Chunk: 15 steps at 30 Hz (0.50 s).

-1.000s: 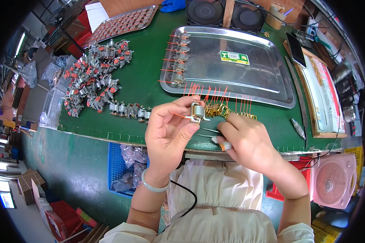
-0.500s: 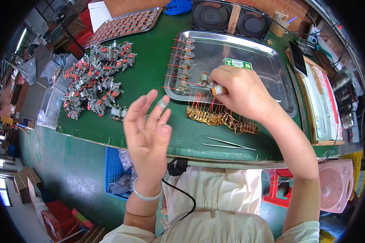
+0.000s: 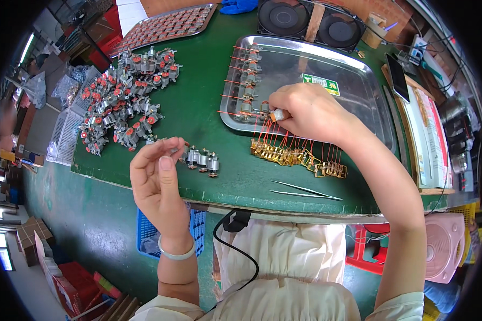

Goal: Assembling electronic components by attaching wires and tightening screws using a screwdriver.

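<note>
The small motor [image 3: 264, 106] is at your narrowed right fingers [image 3: 279, 114], their grip hidden, over the metal tray [image 3: 359, 107]. Gold wired frames [image 3: 285, 155] lie just nearer you, then tweezers [image 3: 304, 193]; your left fingers [image 3: 154, 152] curl half apart beside silver motors [image 3: 203, 160].

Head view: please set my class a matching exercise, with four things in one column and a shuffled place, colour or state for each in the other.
Things
1. right hand
2. left hand
3. tweezers
4. small metal frames

Descriptions
A. lying on the green bench with two arms spread
B. over the metal tray
C. gold-coloured, bunched in a row
D. beside a short row of silver motors

Pairs: 1-B, 2-D, 3-A, 4-C
</note>
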{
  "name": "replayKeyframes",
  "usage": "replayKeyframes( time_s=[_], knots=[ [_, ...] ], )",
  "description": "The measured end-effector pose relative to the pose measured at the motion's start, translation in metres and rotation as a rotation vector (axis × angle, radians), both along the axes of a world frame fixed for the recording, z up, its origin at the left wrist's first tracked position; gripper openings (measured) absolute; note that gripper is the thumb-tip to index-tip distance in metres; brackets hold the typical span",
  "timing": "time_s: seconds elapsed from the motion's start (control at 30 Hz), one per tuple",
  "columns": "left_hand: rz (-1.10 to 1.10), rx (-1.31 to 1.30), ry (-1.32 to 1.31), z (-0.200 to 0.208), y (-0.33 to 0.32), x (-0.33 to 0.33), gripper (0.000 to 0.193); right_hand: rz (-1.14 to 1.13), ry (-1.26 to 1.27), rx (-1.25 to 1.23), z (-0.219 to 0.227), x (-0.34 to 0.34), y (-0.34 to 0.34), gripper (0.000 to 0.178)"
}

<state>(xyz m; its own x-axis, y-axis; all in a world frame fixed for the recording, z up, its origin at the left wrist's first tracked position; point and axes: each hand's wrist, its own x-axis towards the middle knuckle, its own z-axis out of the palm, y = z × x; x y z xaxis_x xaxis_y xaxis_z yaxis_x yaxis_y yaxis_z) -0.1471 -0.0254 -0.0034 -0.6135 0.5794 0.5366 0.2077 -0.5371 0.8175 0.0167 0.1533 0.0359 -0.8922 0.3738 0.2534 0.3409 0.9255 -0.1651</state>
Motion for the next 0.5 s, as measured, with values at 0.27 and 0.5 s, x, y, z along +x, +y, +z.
replayKeyframes(
  time_s=[0.27,0.5],
  knots=[
    [0.055,-0.094,0.111,-0.003,-0.008,-0.009,0.015,0.090,-0.056,0.059,0.005,0.002,0.004,0.011],
    [0.131,-0.256,0.573,-0.008,-0.010,-0.019,0.012,0.134,-0.110,0.111,0.005,0.001,0.004,0.013]
  ],
)
